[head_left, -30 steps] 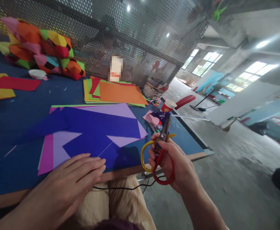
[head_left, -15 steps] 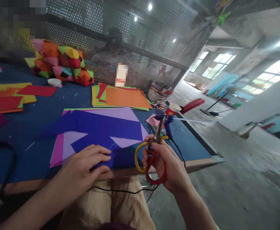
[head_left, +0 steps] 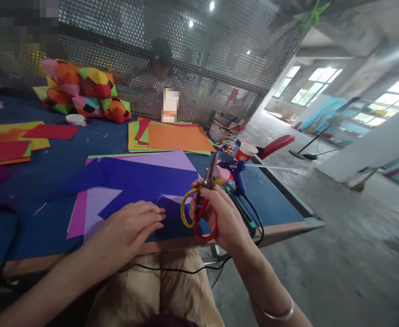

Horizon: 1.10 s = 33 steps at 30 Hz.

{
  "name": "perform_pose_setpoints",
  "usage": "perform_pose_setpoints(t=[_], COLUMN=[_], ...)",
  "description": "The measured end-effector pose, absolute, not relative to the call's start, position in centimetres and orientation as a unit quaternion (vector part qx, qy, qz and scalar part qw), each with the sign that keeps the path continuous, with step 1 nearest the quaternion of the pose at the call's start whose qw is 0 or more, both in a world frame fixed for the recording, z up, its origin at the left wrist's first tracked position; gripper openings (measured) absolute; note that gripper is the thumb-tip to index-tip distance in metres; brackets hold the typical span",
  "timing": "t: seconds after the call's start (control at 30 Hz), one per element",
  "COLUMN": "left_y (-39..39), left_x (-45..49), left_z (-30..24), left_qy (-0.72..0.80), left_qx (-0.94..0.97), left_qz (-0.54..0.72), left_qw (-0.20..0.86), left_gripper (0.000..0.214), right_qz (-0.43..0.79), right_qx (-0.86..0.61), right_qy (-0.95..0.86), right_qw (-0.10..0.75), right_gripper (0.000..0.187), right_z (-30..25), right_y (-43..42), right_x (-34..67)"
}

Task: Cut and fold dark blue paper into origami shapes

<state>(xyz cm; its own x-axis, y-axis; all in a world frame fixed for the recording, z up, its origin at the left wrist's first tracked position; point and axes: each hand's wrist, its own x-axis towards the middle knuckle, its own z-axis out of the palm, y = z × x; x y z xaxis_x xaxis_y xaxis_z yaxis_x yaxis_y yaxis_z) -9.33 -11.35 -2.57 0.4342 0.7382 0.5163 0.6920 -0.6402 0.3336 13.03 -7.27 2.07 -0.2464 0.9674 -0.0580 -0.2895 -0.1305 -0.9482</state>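
My right hand point(head_left: 220, 218) grips a pair of scissors point(head_left: 201, 206) with one yellow and one red handle loop, blades closed and pointing up and away. My left hand point(head_left: 127, 229) lies on a dark blue paper sheet point(head_left: 141, 179) near the table's front edge, its fingers curled and pinching the paper's near part. The blue sheet rests on lilac and pink sheets point(head_left: 93, 209). The scissors hover just right of my left fingertips, above the blue paper's near corner.
A blue glue gun point(head_left: 237, 175) with its black cord lies right of the scissors, beside a red paper cup point(head_left: 246, 152). A stack of orange and green sheets point(head_left: 172, 136), a colourful paper figure point(head_left: 83, 91), red and yellow sheets point(head_left: 12, 141), and a mesh screen point(head_left: 186, 54) behind.
My right hand has carried the scissors left, closer to my left hand and over the blue paper. My left fingers went from flat to curled on the sheet.
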Motion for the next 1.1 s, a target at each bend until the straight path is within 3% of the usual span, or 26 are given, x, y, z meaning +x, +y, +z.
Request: perform_pose_setpoints(t=[0.13, 0.3, 0.83, 1.1], left_y=[-10.8, -10.8, -10.5, -11.9], left_x=[-13.2, -15.6, -16.1, -17.0], left_z=[-2.1, -2.0, -5.9, -4.0], left_qy=[0.393, 0.362, 0.353, 0.361], left_qx=[0.875, 0.903, 0.896, 0.903], left_qz=[0.271, 0.208, 0.252, 0.231], left_qw=[0.082, 0.102, 0.096, 0.041], left_gripper=[0.035, 0.062, 0.055, 0.061], right_qz=[0.667, 0.693, 0.745, 0.75], right_qx=[-0.373, -0.367, -0.387, -0.389], right_qy=[-0.443, -0.413, -0.361, -0.381], right_qw=[0.468, 0.463, 0.407, 0.376], right_gripper=[0.029, 0.025, 0.021, 0.018], right_z=[1.5, 1.7, 0.9, 0.6], right_y=[-6.3, -5.9, -7.2, -6.6], right_x=[12.1, 12.0, 8.7, 8.7])
